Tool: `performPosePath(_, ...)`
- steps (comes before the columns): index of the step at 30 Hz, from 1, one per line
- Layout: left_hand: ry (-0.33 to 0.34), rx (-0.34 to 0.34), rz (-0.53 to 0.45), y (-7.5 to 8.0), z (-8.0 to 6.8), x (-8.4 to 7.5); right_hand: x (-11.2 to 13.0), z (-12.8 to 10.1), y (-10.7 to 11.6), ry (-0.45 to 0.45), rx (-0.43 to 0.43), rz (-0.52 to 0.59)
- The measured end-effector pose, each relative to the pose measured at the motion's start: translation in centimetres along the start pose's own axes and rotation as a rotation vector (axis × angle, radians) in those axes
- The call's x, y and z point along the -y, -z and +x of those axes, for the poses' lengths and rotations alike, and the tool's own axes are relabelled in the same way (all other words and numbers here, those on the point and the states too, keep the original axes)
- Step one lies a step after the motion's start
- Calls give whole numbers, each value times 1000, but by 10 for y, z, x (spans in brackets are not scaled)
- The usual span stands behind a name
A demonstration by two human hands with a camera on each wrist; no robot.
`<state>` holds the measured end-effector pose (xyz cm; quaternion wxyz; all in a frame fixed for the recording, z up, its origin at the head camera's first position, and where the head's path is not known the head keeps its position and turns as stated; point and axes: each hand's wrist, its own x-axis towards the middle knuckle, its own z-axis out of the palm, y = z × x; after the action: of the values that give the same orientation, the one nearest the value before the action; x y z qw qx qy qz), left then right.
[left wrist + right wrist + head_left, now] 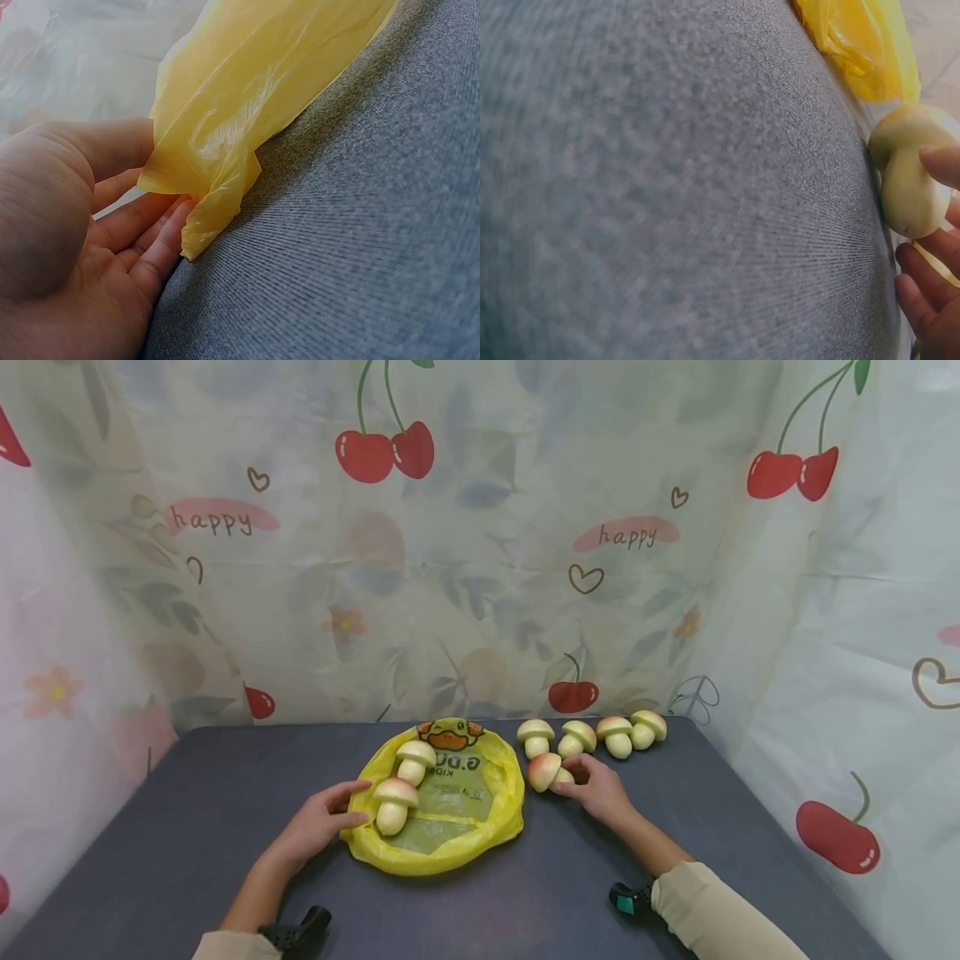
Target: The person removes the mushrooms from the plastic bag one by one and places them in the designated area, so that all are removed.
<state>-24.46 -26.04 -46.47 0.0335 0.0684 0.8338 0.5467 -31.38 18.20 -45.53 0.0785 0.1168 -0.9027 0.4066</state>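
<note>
My right hand [600, 789] pinches the pale stem of a toy mushroom [543, 772] with a reddish cap, thumb on one side and fingers on the other. In the right wrist view this mushroom lies low against the table, its stem toward my fingers [919, 289]. A yellow plastic bag [512, 827] with a duck print lies spread in front of me, its rim rolled into a ring. Two mushrooms [393, 818] sit inside, on its left half. At the bag's left rim, my left hand [318, 818] holds the plastic between thumb and fingers.
Several more mushrooms [536, 732] stand in a row near the table's back edge, to the right of the bag. The dark grey table [480, 918] is enclosed by a cherry-print curtain [480, 610] at the back and sides.
</note>
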Motion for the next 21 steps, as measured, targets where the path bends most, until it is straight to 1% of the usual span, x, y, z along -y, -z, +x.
performPosePath(6, -1, 8, -4, 0, -1, -2, -2, -1, 2, -3, -1, 15)
performPosePath(13, 4, 19, -39, 0, -2, -4, -3, -2, 7, -19, 1, 33)
performPosePath(17, 16, 23, -48, 0, -1, -5, 1, 1, 12, -5, -4, 29)
performPosePath(21, 30, 29, -62, 0, -1, -6, 8, 5, 18, 10, -14, 51)
